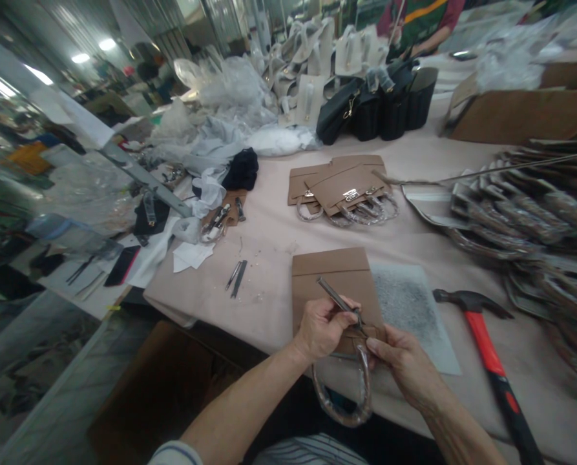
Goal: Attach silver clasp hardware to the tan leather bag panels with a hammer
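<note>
Left hand point(320, 330): fingers closed around a metal rod point(334, 294), held tilted, lower end by the handle's base; exact contact not discernible. Right hand point(404, 361): thumb on top, pinching the edge of a brown panel point(334, 263); its other fingers partly hidden. Panel lies at the near edge of the table point(263, 278), partly over a grey slab point(409, 303); plastic-wrapped handle point(351, 420) overhangs. Hammer point(484, 345) right of slab.

- Premises: bag-making workshop.
- White bags point(307, 103) and black bags point(395, 106) stand massed on the surface point(269, 258).
- A brown bag panel point(329, 267) is under handwork near a hammer point(484, 342).
- A co-worker point(424, 26) is beyond the bags.
</note>
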A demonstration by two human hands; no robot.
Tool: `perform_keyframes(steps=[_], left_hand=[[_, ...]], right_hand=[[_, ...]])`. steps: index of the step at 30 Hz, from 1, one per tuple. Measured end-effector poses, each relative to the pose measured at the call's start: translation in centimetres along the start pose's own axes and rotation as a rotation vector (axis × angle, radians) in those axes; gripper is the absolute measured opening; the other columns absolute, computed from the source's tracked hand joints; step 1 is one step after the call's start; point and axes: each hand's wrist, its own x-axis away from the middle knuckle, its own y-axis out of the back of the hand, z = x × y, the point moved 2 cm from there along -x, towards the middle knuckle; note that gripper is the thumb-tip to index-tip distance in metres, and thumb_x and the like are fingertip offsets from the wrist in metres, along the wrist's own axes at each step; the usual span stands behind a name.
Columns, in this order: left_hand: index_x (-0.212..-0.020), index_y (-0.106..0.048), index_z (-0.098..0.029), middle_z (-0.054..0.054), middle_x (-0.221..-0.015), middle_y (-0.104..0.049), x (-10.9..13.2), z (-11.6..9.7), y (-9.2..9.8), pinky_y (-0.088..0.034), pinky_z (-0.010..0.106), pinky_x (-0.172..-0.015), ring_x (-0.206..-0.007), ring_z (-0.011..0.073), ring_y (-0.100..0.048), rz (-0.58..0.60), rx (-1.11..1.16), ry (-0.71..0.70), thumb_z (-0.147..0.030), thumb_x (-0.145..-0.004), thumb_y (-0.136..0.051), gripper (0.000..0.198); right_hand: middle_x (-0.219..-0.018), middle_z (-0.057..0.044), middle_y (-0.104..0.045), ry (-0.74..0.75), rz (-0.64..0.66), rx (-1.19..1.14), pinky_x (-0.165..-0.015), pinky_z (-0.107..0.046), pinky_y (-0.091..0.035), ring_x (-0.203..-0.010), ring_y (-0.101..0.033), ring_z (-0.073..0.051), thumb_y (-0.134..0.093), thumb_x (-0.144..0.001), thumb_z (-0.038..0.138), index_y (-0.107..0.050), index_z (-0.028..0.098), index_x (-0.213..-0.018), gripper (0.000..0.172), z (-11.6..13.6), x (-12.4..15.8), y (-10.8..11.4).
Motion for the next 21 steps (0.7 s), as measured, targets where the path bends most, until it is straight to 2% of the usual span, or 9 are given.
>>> perform_keyframes(steps=[5, 8, 11, 14, 17, 21], left_hand=[[-0.094, -0.075, -0.015, 0.010, -0.096, -0.080, 0.2, 0.0, -0.2, -0.063, 0.031, -0.082, -0.087, 0.0211, -0.076, -0.002, -0.088, -0.056, -0.031, -0.088, -0.069, 0.018], [-0.094, -0.075, -0.016, 0.011, -0.101, -0.080, 0.5, -0.2, -0.7, -0.063, 0.032, -0.087, -0.092, 0.0232, -0.077, 0.020, -0.253, -0.230, -0.026, -0.086, -0.066, 0.015], [-0.097, -0.075, -0.016, 0.013, -0.101, -0.080, 0.8, -0.1, -1.5, -0.063, 0.032, -0.088, -0.094, 0.0258, -0.078, 0.047, -0.385, -0.345, -0.030, -0.089, -0.064, 0.020], [-0.095, -0.075, -0.014, 0.013, -0.099, -0.080, 0.9, -0.2, -2.0, -0.062, 0.031, -0.087, -0.093, 0.0268, -0.078, 0.058, -0.434, -0.389, -0.033, -0.094, -0.059, 0.025], [-0.096, -0.073, -0.016, 0.011, -0.102, -0.080, 1.1, -0.5, -2.3, -0.060, 0.028, -0.089, -0.100, 0.0267, -0.077, 0.100, -0.481, -0.413, -0.026, -0.095, -0.055, 0.021], [-0.097, -0.071, -0.019, 0.007, -0.112, -0.079, 1.2, -0.8, -2.5, -0.059, 0.026, -0.082, -0.103, 0.0241, -0.075, 0.181, -0.564, -0.457, -0.020, -0.093, -0.055, 0.017]], right_hand=[[-0.060, -0.003, -0.060, -0.003, -0.023, -0.005, -0.055, -0.030, -0.040, -0.054, -0.050, -0.016, -0.079, -0.067, 0.052, -0.063, 0.019, -0.070, 0.037, -0.1, 0.0, 0.0], [-0.063, -0.003, -0.060, -0.008, -0.024, 0.002, -0.056, -0.031, -0.042, -0.057, -0.052, -0.017, -0.081, -0.066, 0.053, -0.065, 0.019, -0.075, 0.039, -0.2, 0.0, 0.2], [-0.067, -0.004, -0.061, -0.015, -0.018, 0.028, -0.059, -0.032, -0.045, -0.062, -0.054, -0.018, -0.081, -0.067, 0.058, -0.067, 0.020, -0.077, 0.042, -0.5, 0.0, 0.9], [-0.072, -0.006, -0.063, -0.033, -0.045, 0.054, -0.063, -0.035, -0.050, -0.067, -0.057, -0.021, -0.085, -0.061, 0.058, -0.069, 0.022, -0.074, 0.042, -0.6, -0.3, 1.8], [-0.078, -0.010, -0.065, -0.072, -0.055, 0.072, -0.064, -0.040, -0.052, -0.071, -0.060, -0.026, -0.089, -0.053, 0.053, -0.072, 0.024, -0.075, 0.040, -0.5, -0.5, 2.4], [-0.077, -0.012, -0.063, -0.048, -0.089, 0.128, -0.062, -0.044, -0.053, -0.071, -0.059, -0.030, -0.087, -0.053, 0.051, -0.075, 0.029, -0.070, 0.031, -0.2, -0.7, 2.8]])
